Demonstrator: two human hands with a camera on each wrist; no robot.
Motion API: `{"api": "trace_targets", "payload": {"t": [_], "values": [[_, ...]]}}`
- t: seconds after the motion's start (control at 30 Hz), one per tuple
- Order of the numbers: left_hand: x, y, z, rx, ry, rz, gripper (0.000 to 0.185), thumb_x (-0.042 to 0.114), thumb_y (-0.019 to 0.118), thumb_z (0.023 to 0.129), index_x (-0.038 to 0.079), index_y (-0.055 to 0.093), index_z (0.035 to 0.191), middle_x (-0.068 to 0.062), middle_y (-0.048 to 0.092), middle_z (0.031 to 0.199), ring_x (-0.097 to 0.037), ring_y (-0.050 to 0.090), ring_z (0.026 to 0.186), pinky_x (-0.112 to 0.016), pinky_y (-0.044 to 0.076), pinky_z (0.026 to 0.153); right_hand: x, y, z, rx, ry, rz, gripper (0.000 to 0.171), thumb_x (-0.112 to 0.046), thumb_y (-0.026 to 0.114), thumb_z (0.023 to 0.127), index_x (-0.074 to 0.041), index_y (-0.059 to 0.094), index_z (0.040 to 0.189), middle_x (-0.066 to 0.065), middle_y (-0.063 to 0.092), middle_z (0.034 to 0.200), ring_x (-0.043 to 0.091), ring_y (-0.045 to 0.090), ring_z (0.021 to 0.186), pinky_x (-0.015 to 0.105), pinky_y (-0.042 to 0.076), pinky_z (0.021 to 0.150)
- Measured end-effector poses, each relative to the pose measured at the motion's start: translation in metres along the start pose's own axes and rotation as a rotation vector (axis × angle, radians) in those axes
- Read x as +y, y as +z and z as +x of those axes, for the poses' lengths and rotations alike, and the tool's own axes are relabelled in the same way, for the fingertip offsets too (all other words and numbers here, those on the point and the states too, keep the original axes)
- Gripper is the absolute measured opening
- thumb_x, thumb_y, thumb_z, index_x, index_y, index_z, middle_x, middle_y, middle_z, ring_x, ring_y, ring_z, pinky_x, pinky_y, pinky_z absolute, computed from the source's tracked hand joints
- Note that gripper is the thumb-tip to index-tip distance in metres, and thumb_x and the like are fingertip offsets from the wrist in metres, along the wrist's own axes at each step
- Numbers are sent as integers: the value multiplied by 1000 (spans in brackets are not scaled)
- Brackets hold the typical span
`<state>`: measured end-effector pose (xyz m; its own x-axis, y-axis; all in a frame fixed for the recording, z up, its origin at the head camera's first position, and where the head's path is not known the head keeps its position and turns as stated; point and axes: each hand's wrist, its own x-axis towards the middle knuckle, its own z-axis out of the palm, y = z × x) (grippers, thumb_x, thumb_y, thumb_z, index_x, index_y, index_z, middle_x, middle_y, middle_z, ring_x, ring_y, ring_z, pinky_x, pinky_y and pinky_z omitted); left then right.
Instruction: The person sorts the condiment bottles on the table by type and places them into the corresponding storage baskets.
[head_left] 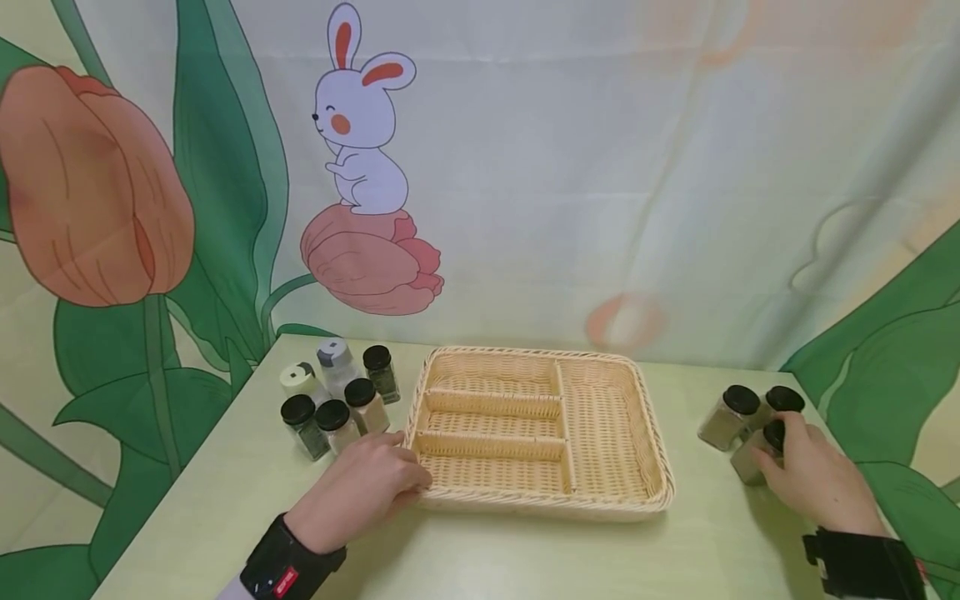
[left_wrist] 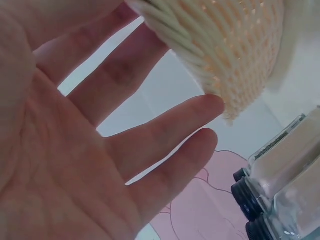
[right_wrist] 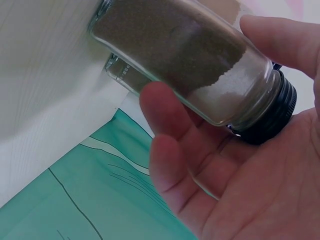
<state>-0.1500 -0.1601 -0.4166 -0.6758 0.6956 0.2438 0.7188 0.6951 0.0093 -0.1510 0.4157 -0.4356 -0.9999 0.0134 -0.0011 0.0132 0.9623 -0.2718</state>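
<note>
Fingers of the right hand [head_left: 813, 475] curl round a spice jar [head_left: 753, 454]; it stands on the table [head_left: 525, 558]. The left hand [head_left: 367, 487], fingers straight, rests against the wicker basket [head_left: 656, 450].

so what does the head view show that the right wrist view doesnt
Only the head view shows the wicker basket, the left hand at its near corner, the jar group on the left and two more jars on the right. Only the right wrist view shows the brown powder filling the gripped jar. Both show the right hand holding a black-capped spice jar.
</note>
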Motion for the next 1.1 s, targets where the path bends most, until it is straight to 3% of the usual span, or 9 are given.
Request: {"api": "trace_targets", "payload": {"t": [0.37, 0.57, 0.83, 1.1], "values": [[3, -3, -2, 0, 1, 2, 28, 13, 88, 73, 29, 66, 68, 18, 60, 68, -6, 45, 71, -25, 37, 65, 1, 3, 3, 0, -15, 5, 73, -25, 63, 99, 21, 29, 145, 50, 50, 120, 61, 58, 100, 56, 51, 69], [3, -5, -1, -31, -59, -5, 14, 28, 88, 79, 26, 76, 86, 13, 72, 86, -8, 61, 82, -31, 51, 73, 2, 2, 3, 6, -20, 10, 74, -25, 63, 99, 22, 28, 145, 51, 49, 121, 63, 57, 102, 58, 51, 71], [3, -3, 0, 3, -111, 22, 52, 49, 86, 78, 20, 74, 119, 1, 72, 119, -20, 69, 110, -44, 58, 94, 2, -1, 3, 12, -23, 3, 73, -24, 63, 99, 20, 29, 145, 50, 50, 120, 60, 59, 99, 56, 51, 69], [2, 3, -1, 67, -67, 17, 80, 65, 73, 86, 17, 57, 148, -11, 54, 154, -38, 51, 143, -57, 46, 112, -1, 0, 4, 17, -42, -9, 71, -20, 65, 99, 23, 30, 142, 51, 50, 121, 62, 58, 103, 58, 52, 74]]}}
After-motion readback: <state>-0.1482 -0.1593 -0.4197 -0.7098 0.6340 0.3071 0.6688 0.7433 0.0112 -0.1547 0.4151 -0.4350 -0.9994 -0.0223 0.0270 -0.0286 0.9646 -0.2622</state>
